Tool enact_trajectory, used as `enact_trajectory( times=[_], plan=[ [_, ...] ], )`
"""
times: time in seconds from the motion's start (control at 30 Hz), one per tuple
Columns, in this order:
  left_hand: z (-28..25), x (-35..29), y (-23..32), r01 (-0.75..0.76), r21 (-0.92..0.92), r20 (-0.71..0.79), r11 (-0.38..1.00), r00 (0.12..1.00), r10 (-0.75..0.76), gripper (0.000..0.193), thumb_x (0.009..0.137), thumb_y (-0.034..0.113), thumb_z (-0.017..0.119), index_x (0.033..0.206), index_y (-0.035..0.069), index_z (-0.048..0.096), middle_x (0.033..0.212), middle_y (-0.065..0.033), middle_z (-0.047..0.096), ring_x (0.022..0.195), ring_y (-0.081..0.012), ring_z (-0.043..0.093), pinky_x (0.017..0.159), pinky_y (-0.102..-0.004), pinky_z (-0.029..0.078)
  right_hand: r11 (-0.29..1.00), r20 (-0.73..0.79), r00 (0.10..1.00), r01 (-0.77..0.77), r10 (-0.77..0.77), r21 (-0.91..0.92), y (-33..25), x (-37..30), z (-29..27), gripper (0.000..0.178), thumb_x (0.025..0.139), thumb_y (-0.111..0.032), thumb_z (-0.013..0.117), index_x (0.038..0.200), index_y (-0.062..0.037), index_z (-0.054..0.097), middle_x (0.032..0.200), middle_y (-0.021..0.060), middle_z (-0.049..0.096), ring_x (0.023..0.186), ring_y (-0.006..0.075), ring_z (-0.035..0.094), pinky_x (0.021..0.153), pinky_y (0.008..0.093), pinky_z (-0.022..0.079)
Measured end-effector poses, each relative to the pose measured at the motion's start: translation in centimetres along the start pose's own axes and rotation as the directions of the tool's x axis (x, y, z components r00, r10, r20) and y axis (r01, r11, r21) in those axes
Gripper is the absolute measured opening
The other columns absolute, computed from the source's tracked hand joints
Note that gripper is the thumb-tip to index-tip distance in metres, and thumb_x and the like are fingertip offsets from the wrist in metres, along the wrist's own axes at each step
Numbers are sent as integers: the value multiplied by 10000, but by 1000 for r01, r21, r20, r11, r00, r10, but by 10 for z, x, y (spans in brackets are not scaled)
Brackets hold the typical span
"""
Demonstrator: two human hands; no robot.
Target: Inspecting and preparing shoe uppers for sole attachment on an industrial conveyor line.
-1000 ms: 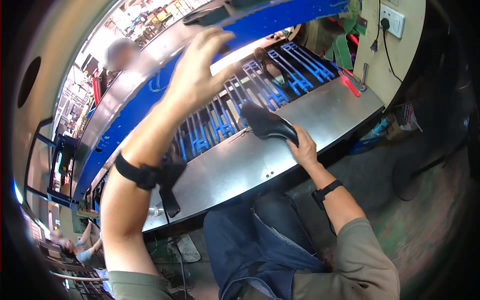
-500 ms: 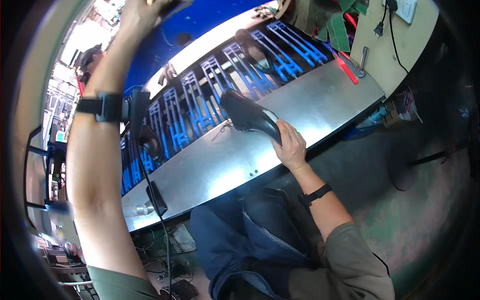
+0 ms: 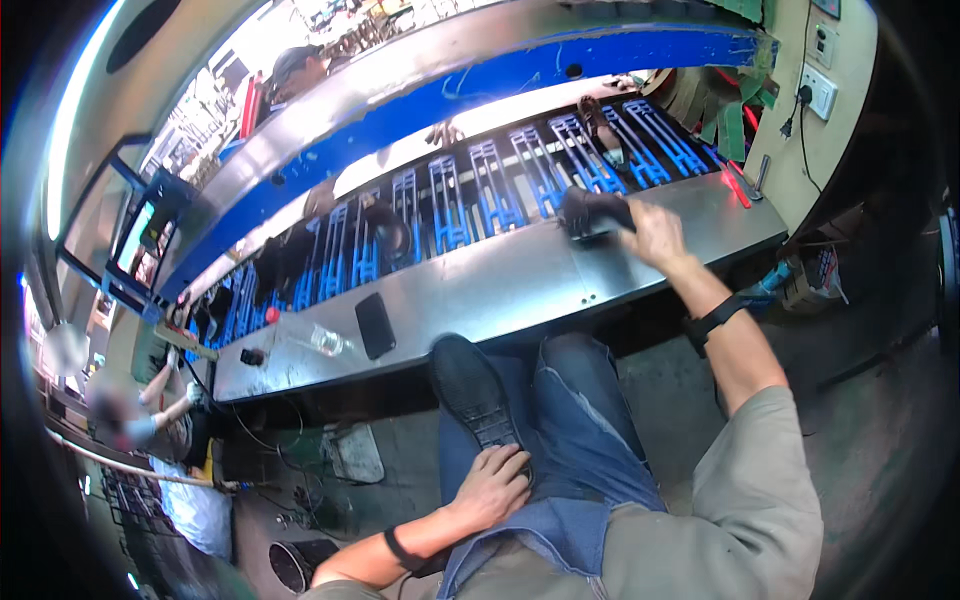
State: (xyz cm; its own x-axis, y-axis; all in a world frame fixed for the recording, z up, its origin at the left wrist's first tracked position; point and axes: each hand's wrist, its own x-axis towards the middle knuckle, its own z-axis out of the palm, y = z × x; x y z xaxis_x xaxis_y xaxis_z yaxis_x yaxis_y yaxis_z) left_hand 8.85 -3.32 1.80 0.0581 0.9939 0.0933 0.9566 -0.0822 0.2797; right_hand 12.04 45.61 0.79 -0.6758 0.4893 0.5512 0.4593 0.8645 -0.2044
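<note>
On my lap lies a black shoe (image 3: pixel 468 388), its dark sole facing up and the toe pointing to the bench. My left hand (image 3: pixel 492 487) has its fingers curled over that shoe's heel end. Out over the metal bench, my right hand (image 3: pixel 655 236) grips a second black shoe (image 3: pixel 592 212) by one end; motion smears this shoe a little. It is beside the row of blue bars (image 3: pixel 497 190), too blurred to tell whether it touches them. More dark shoes (image 3: pixel 385 228) rest among the bars, one of them (image 3: pixel 600 130) at the far right.
A black phone (image 3: pixel 375 327), a clear bottle (image 3: pixel 325 340) and a small black object (image 3: pixel 252 356) lie on the metal bench (image 3: pixel 450 300). Red-handled pliers (image 3: pixel 737 186) and a hammer (image 3: pixel 762 177) are at its right end. Across a blue beam (image 3: pixel 480 90) is another person (image 3: pixel 295 72).
My left hand has come back from far forward and now holds a shoe on my lap. My right hand's shoe has turned and shifted relative to the bars. The view has swung, showing more bench.
</note>
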Motion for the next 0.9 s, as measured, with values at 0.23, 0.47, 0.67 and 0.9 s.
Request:
enact_trajectory(
  times=[0.23,0.47,0.67,0.9],
  plan=[
    [24,-45,-35,160,-479,-194,863,939,-282,176,852,205,740,878,55,652,1138,-142,685,1076,-316,630,890,-422,467,683,-118,973,-53,200,728,-117,7,-141,142,981,-126,602,935,4,635,714,73,673,592,165,657,601,317,543],
    [15,16,-88,310,-307,-491,900,759,-429,306,806,107,738,1071,6,625,1128,-172,650,1031,-361,615,893,-423,499,970,217,965,95,-145,226,-191,-122,40,821,765,-372,793,1453,-83,452,1563,208,337,1494,382,242,1164,543,268],
    [21,13,-88,317,-282,-481,906,770,-419,338,779,81,751,1091,11,642,1159,-177,646,1061,-366,603,928,-439,489,979,235,952,179,-197,97,-169,-88,55,990,635,-322,892,1482,-115,424,1489,163,420,1404,343,369,1098,531,322],
    [10,8,-123,519,-298,-585,801,564,-583,516,806,142,744,1269,2,567,1358,-219,490,1270,-402,448,1068,-486,387,849,342,798,528,-496,-1,-127,-35,60,943,609,-221,887,1447,-130,466,1312,143,536,1218,334,500,1058,516,369]
  ],
)
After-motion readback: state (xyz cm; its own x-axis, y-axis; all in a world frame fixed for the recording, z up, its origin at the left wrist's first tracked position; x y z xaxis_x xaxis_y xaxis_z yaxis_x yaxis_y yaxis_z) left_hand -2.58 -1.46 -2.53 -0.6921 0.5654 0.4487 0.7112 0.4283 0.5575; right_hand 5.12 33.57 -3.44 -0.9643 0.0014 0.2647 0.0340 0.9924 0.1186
